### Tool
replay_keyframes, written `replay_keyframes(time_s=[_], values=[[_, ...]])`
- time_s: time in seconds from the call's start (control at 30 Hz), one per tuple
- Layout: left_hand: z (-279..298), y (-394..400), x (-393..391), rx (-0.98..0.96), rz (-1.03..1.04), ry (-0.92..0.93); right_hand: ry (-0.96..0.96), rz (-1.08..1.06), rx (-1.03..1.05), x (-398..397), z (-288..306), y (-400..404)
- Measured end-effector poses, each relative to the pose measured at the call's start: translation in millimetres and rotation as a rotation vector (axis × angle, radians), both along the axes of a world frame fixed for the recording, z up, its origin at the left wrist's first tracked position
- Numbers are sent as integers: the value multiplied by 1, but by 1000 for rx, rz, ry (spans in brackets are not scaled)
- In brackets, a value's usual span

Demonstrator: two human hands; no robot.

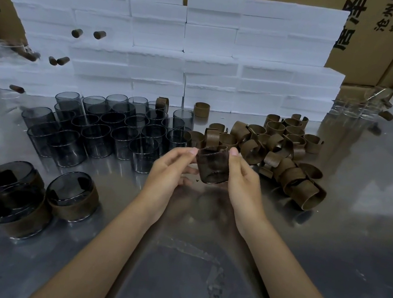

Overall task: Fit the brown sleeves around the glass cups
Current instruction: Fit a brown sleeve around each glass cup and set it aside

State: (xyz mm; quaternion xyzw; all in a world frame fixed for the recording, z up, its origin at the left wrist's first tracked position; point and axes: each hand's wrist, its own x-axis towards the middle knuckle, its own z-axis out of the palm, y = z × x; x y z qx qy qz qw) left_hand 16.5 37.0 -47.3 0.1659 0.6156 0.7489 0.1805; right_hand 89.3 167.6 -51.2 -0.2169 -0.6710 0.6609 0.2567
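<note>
Above the middle of the metal table (329, 247) I hold one dark glass cup with a brown sleeve (212, 165) wrapped round it. My left hand (169, 174) pinches its left rim and my right hand (243, 179) pinches its right rim. Several bare smoky glass cups (106, 129) stand packed together to the left of my hands. A heap of loose brown sleeves (282, 154) lies to the right. Several cups wearing sleeves (72, 196) stand at the near left.
A wall of stacked white foam boxes (205, 55) runs along the back of the table, with brown cardboard cartons (377, 41) behind it. A few clear glasses (356, 109) stand at the far right. One single sleeve (201, 109) stands by the foam boxes.
</note>
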Motion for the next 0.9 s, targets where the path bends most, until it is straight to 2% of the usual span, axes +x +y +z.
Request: replay_keyframes(time_s=[0.2, 0.43, 0.67, 0.9], values=[[4, -5, -1, 22, -39, -17, 4, 176, -254, 2, 10, -1], [6, -6, 1, -15, -75, 27, -42, 261, -222, 4, 12, 1], [-1, -4, 3, 4, -135, 83, -8, 332, -165, 7, 9, -5], [1, -4, 3, 85, -133, 37, 41, 464, -398, 11, 12, -7]])
